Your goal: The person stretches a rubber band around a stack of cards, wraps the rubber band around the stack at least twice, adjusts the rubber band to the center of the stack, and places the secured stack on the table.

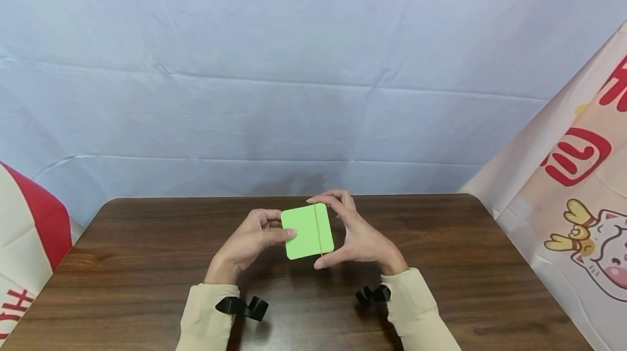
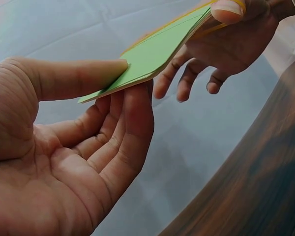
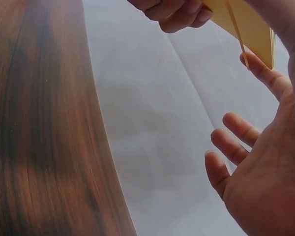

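Note:
A thin stack of square green cards point(image 1: 302, 239) with rounded corners is held up above the table. My left hand point(image 1: 253, 238) pinches its left side, thumb on the green face and fingers curled underneath. An orange rubber band point(image 1: 318, 226) runs round the stack near its right side. Thumb and index finger of my right hand point(image 1: 363, 238) span the stack's right part, holding the band at its two ends. Its other fingers hang free in the left wrist view. From the right wrist view, the underside of the stack point(image 3: 246, 29) looks yellowish, with layered edges.
Below the hands lies a dark wooden table point(image 1: 147, 264) with rounded corners. A pale cloth point(image 1: 294, 68) hangs behind it. Printed fabric point(image 1: 588, 188) flanks the right side, and a red and white cloth point(image 1: 39, 215) the left. Each sleeve carries a black wrist mount point(image 1: 242, 307).

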Demonstrator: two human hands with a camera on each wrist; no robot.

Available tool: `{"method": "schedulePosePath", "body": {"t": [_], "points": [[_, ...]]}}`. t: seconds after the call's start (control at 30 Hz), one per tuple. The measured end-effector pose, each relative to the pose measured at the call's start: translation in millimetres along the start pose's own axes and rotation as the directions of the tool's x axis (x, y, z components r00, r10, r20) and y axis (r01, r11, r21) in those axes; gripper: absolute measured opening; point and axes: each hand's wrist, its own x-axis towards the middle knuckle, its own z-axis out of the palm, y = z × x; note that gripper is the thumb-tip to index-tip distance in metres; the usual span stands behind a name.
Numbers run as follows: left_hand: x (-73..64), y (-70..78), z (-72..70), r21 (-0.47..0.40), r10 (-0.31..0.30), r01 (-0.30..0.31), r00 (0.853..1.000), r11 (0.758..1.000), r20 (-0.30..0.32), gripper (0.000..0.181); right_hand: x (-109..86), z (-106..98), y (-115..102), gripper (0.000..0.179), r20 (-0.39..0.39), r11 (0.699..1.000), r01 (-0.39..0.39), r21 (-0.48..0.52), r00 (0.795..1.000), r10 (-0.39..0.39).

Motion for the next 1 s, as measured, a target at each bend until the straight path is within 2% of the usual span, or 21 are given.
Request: {"method": "schedulePosePath", "body": {"t": [0.13,0.27,0.4,0.5,0.63,0.77,1.0], "points": [[0.4,-1.1,0.4,-0.014,0.026,-0.026,1.000,1.000,-0.011,0.030,0.3,1.1,17.1,0.108,0.003,1.000,-0.008,-0.023,1.000,0.008],[1.7,-3.7,2.1,-0.034,0.057,-0.059,0.997,0.998,-0.048,0.027,-0.5,1.0,24.8,0.103,0.011,1.000,-0.007,-0.010,1.000,0.007],[3.9,-6.0,3.8,-0.065,0.074,-0.082,0.990,0.994,-0.116,0.025,-1.7,1.3,24.7,0.098,0.011,1.000,-0.023,-0.001,1.000,0.023],[4.8,-4.5,5.9,-0.111,0.064,-0.086,0.980,0.990,-0.187,0.024,-1.6,0.8,23.2,0.093,0.016,1.000,-0.031,-0.005,0.999,0.031],[5.1,0.5,7.9,-0.180,0.035,-0.094,0.951,0.979,-0.306,0.020,-0.4,-1.0,20.9,0.072,0.033,0.999,-0.017,-0.038,0.999,0.018],[6.0,2.6,5.5,-0.261,-0.004,-0.117,0.907,0.958,-0.421,0.021,0.3,-2.3,19.6,0.046,0.069,0.996,0.030,-0.080,0.997,-0.024],[6.5,3.3,1.0,-0.320,-0.054,-0.146,0.839,0.936,-0.542,0.032,1.4,-3.5,17.4,0.023,0.119,0.988,0.147,-0.056,0.983,-0.139]]}}
